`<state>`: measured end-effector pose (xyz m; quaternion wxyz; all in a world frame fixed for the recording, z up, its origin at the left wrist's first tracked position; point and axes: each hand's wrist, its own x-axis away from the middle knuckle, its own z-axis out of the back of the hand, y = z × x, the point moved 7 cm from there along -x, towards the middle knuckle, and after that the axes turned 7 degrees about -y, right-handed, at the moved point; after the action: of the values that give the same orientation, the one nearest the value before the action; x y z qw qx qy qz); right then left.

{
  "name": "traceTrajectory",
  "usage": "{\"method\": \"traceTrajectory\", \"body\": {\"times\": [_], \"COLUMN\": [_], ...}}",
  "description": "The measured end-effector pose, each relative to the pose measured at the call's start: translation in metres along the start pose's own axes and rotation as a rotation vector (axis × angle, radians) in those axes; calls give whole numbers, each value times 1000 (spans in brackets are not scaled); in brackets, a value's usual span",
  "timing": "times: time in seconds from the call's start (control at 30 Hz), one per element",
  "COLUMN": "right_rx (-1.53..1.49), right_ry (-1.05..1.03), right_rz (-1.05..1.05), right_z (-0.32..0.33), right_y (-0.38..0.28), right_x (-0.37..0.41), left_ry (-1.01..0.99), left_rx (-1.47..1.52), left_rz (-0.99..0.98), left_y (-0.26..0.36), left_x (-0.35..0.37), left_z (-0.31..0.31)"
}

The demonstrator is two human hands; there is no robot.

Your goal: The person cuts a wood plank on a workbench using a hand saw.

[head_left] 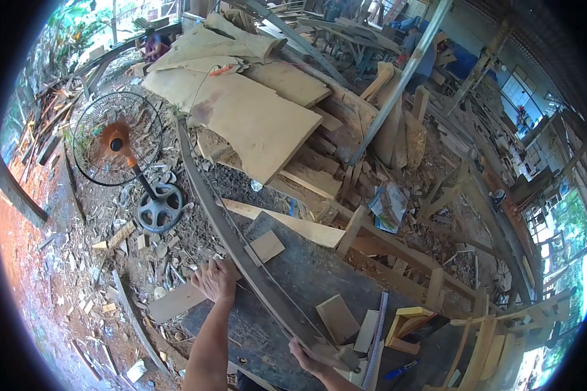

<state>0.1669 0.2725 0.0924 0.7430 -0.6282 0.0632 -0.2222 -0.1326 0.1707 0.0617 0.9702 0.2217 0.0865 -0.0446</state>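
Right hand (306, 356) clasps curved plank (270, 296) at near end, left hand (216, 279) farther along.

An open-air woodworking yard — rough timber slabs (254, 111) stacked high, offcuts and shavings (111, 260) littering the dirt, a pedestal fan (117, 146) beside the scarred workbench (306, 274).

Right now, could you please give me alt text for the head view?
Two hands grip a long curved wooden strip on a dark workbench strewn with offcuts, left hand farther along, right hand at its near end. Beyond are large timber slabs and a standing fan.
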Motion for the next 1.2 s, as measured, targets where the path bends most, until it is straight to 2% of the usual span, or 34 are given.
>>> {"method": "traceTrajectory", "body": {"times": [0.07, 0.1, 0.13, 0.2, 0.3, 0.33, 0.4, 0.47, 0.5, 0.57, 0.6, 0.67, 0.7, 0.73, 0.83, 0.97, 1.03, 1.1, 1.13, 1.2], "right_rx": [136, 133, 25, -85, -246, -282, -313, -109, -107, 233, 231, 16, -41, -97, -222, -169, -47, 327, 312, -89], "right_ry": [-1, -1, -26, -49, -18, -54, -89, 26, 27, -21, -13, -42, -130, -142, -82, -40, -39, -58, -44, 28], "right_rz": [-47, -42, -53, -59, 74, 62, 60, 85, 94, -28, -21, -2, -321, -309, -35, 41, 42, -97, -98, 235], "right_z": [-6, -13, -20, -25, -18, -20, -19, -10, -9, -14, -20, -37, -33, -27, -9, -4, -6, -16, -20, -34], "right_y": [-19, -4, 24, 19, 13, 44, 52, 46, 42, 44, 61, 113, 91, 67, 44, 38, -5, 4, 29, 67], "right_x": [-22, -33, -50, -57, -35, -14, -5, 0, -8, -29, -39, -56, -46, -39, -8, -2, -18, -52, -60, -56], "left_ry": [-72, -67, -54, -38, -9, 3, 23, 19, 28, 30, 27, 57, 41, 24, 48, 11, 45, 21, -7, -5], "left_rx": [0, -1, 11, 23, 34, 34, 43, 36, 22, 30, 33, 21, 25, 29, 4, 20, -2, -14, -21, -23], "left_rz": [21, 20, 16, 9, 5, -3, -14, -18, -18, -16, -14, -32, -22, -12, -21, -8, -11, -12, 1, -27], "left_y": [-1, -1, -3, -4, -1, 0, 1, 1, -1, -2, -2, -2, -4, -6, -6, -7, -2, -4, -8, -9], "left_x": [-2, -3, -3, -1, -2, -1, -1, -1, -1, -1, -1, 0, 0, -1, 0, 0, 1, -1, 0, 1], "left_z": [-1, -2, -5, -4, 0, 1, 2, 2, 0, -1, -2, -4, -6, -8, -9, -11, -6, -11, -14, -16]}}
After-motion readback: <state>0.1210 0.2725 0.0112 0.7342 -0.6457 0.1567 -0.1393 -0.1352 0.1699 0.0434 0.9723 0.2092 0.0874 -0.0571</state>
